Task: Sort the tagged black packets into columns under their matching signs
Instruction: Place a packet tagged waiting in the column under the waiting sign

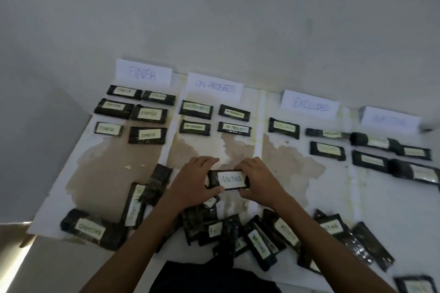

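The packet point(229, 179) tagged WAITING looks light, pliable and probably slick-wrapped, so its short ends are the surest hold. It hangs level at the centre, just above the unsorted heap point(262, 235) at 6 o'clock. The left hand point(190, 185) pinches the left end, thumb beneath, fingers curled over the top edge. The right hand point(259, 181) mirrors that grip. Its sign point(390, 119), blurred but seemingly WAITING, stands at 2 o'clock.

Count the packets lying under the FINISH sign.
6, below the FINISH sign: back left packet, back right packet, middle left packet, middle right packet, front left packet, front right packet. None appears hidden.
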### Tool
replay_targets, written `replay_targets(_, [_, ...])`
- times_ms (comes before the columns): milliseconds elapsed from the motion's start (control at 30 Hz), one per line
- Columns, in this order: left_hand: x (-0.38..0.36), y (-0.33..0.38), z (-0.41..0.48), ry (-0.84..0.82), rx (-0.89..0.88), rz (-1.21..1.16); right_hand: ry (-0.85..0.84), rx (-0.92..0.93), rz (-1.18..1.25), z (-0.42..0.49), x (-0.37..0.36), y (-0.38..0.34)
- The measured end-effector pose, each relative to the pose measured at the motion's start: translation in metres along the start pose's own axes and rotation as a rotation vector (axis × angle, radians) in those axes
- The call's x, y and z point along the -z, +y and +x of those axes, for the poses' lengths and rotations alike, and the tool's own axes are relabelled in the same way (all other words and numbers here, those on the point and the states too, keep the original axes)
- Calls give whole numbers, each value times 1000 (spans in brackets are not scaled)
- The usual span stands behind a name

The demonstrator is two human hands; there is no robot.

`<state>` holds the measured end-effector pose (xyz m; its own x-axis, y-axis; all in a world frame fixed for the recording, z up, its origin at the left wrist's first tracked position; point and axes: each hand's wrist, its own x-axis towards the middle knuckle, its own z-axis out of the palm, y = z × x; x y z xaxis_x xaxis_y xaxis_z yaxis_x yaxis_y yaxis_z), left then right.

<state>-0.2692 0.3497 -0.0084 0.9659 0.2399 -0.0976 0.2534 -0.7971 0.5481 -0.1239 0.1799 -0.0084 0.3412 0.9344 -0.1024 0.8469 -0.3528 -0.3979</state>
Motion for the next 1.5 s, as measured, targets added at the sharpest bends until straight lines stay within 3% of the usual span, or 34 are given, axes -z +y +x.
replay_targets(667, [-153, 226, 140, -152, -265, 4, 164, -514, -36, -236, 78, 229])
replay_targets(1033, [-245, 274, 195, -317, -180, 1, 137, -708, -97, -240, 66, 346])
replay_targets(1267, [-262, 282, 203, -340, -204, 27, 159, -670, -79, -238, 55, 365])
replay_targets(1400, [-256, 288, 192, -339, -217, -2, 235, -630, -55, -254, 60, 341])
replay_targets(1500, [-253, 288, 171, -340, -243, -4, 169, -636, 77, -272, 56, 308])
